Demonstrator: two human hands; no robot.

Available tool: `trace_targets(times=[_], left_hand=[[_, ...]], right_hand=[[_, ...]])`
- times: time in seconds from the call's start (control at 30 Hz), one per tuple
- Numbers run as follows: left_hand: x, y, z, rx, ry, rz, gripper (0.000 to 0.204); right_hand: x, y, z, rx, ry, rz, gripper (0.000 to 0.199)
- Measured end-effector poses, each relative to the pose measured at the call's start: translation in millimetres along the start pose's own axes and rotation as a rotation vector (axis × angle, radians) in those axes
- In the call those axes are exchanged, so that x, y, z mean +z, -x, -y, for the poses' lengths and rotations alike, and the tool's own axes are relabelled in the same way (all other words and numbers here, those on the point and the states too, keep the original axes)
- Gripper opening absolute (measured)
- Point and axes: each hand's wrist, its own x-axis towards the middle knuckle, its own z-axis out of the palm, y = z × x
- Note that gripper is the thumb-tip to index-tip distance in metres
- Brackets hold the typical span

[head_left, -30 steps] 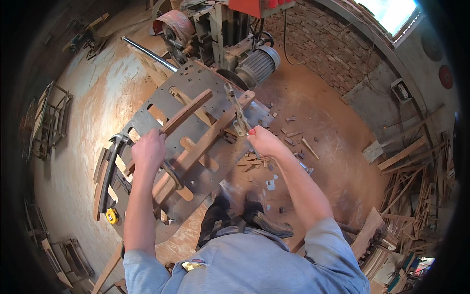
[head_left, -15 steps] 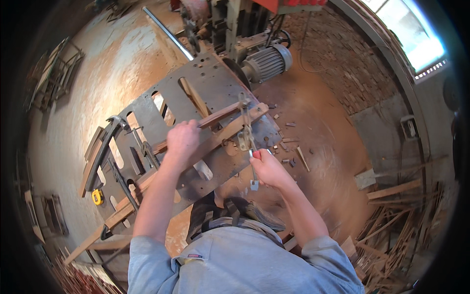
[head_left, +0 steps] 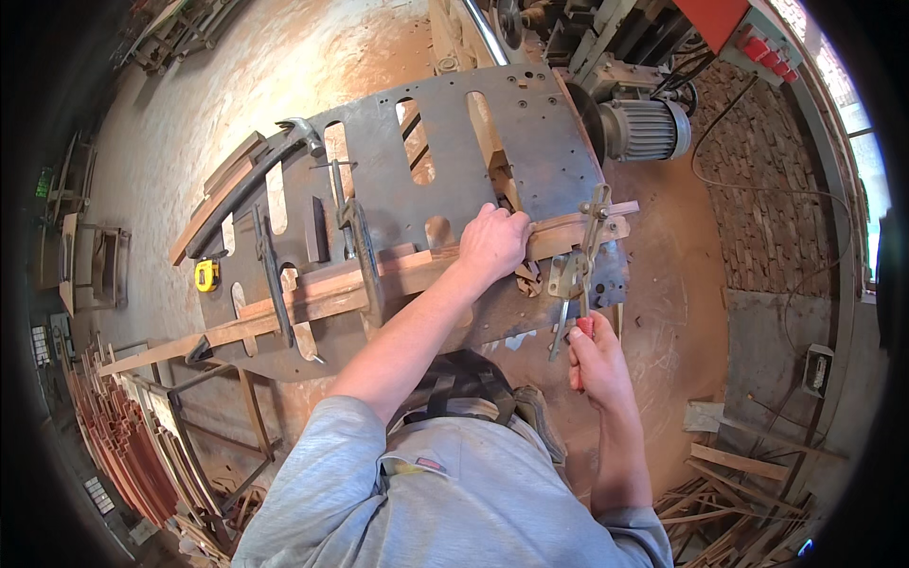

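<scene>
My left hand (head_left: 493, 244) is closed over a reddish wooden strip (head_left: 414, 270), which lies along a longer wooden bar (head_left: 567, 237) across the metal table. Part of the strip under the fingers is hidden. My right hand (head_left: 598, 367) is wrapped round the red grip of a metal toggle clamp (head_left: 591, 237) at the table's right end. The clamp's linkage crosses over the ends of the wood. Further left, two dark bar clamps (head_left: 363, 260) straddle the wooden pieces.
The slotted metal table (head_left: 369, 118) carries a claw hammer (head_left: 301, 134), a yellow tape measure (head_left: 206, 275) and a dark block (head_left: 316, 229). An electric motor (head_left: 648, 130) stands beyond its right end. Scrap wood (head_left: 739, 492) lies at lower right, stacked strips (head_left: 123, 454) at lower left.
My view has turned, so the table now lies more level. The strip under my left hand, earlier angled away from the bar, now runs along it. My right hand stays at the clamp.
</scene>
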Motion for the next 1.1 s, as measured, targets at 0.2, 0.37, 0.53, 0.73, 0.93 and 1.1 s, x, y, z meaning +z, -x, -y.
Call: trace_targets(times=[0.2, 0.37, 0.53, 0.73, 0.93, 1.1], left_hand=[[1, -14, 3, -0.009, -0.004, 0.123, 0.020], [-12, -17, 5, -0.102, -0.095, 0.181, 0.023], [-9, -26, 3, -0.155, -0.075, 0.310, 0.026], [-35, 26, 14, -0.039, 0.030, 0.027, 0.025], [-141, 181, 50, 0.315, 0.150, -0.539, 0.027], [-195, 357, 136, 0.108, 0.180, -0.581, 0.021]], right_hand=[[-8, -1, -4, -0.040, 0.020, 0.036, 0.053], [-4, 1, -1, -0.017, 0.122, 0.030, 0.064], [-14, -4, -21, -0.211, 0.279, -0.086, 0.070], [-27, 10, 15, -0.593, 0.425, -0.321, 0.059], [18, 62, 125, -1.615, -0.125, -0.031, 0.052], [190, 87, 115, -1.020, -0.744, 1.063, 0.040]])
